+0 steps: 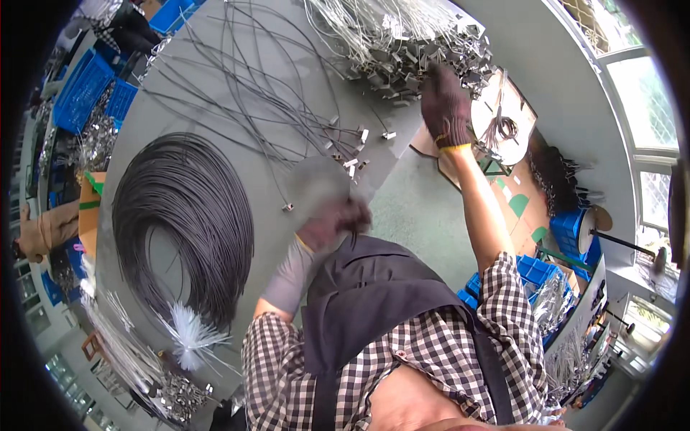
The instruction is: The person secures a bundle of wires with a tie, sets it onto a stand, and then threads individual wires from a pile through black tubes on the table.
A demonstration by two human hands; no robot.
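Note:
My left hand (pixel 334 224), in a dark maroon knit glove, is closed close to my apron, with a short dark end showing below its fingers. What it holds is partly hidden and cannot be named. Farther off, my right hand (pixel 447 108) wears the same kind of glove and touches the right edge of a heap of small metal clips (pixel 402 75) on white cables (pixel 345 29). Its fingers are pressed together, their tips hidden among the pieces. Thin black cables (pixel 266 108) with small metal ends (pixel 350 164) fan across the grey table (pixel 287 65).
A big coil of black cable (pixel 194 208) lies at the left of the table, with a white bristly bundle (pixel 190 337) by it. Blue bins (pixel 83 90) stand at far left, and another blue bin (pixel 535 273) at right. A round stool top (pixel 503 129) holds coiled dark cord (pixel 501 129).

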